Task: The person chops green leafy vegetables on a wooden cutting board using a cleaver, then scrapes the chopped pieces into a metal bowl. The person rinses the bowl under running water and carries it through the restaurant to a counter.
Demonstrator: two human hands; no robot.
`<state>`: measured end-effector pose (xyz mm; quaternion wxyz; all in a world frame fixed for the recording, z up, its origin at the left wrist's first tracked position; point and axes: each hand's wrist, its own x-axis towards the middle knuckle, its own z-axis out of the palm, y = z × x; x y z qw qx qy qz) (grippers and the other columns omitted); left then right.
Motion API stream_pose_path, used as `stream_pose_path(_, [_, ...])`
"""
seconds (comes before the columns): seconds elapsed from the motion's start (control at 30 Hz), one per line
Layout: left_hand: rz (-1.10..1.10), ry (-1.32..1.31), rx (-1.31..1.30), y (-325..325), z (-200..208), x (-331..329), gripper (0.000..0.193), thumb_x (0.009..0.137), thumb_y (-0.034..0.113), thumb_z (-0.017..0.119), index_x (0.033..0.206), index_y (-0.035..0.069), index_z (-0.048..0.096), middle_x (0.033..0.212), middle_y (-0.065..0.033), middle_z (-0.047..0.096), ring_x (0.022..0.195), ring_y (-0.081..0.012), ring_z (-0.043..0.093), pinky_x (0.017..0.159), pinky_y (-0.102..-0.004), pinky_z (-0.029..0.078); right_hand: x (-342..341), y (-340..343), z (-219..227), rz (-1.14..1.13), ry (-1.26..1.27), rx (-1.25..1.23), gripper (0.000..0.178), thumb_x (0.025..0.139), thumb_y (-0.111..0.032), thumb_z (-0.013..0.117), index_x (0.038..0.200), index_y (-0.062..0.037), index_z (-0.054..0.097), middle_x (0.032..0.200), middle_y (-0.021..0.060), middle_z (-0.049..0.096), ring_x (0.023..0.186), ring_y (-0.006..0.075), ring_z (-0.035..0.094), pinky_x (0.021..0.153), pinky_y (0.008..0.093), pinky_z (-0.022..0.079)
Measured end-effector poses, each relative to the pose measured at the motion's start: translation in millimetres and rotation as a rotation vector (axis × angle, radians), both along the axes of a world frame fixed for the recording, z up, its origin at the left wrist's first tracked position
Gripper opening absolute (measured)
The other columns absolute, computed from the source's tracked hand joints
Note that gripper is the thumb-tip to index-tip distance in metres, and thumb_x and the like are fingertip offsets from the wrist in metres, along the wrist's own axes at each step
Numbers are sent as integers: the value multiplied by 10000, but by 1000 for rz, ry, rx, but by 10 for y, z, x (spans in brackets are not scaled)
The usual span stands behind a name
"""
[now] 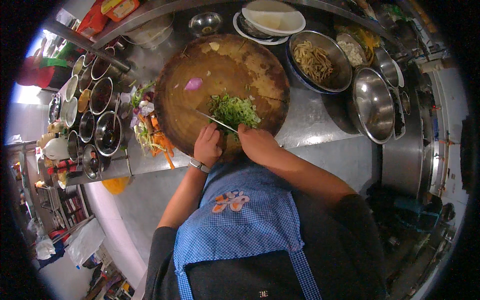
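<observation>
My right hand (256,142) grips a knife (218,121), whose blade shows as a thin bright line slanting up to the left. Chopped green onion (235,110) lies in a loose heap along the blade's far side, on a thick round wooden chopping board (185,120). Close by on the left, my left hand (207,144) rests near the board's front edge with its fingers curled in. Whatever those fingers hold, if anything, is hidden. A piece of purple onion (193,84) sits farther back on the board, and a small pale piece (214,46) lies near its far rim.
Vegetable scraps and orange carrot peel (159,141) lie left of the board. Several seasoning bowls (107,134) crowd the far left. Right of the board stand a metal bowl of brownish strips (314,61) and a large metal bowl (373,105). A white bowl (274,19) is behind.
</observation>
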<state>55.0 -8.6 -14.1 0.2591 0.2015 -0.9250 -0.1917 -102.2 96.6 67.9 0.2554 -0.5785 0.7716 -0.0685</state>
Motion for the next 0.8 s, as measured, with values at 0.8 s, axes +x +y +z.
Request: stream_pose_path(0.8, [30,47,-103,18,-21,24,176,694,41,630,863,35,585,1074,-129,574,906,-316,564,759,-399,470,-2,262,345,32,34,72,218,811,-43,465,1010,45,469,709,239,629,681,406,639,608,492,515])
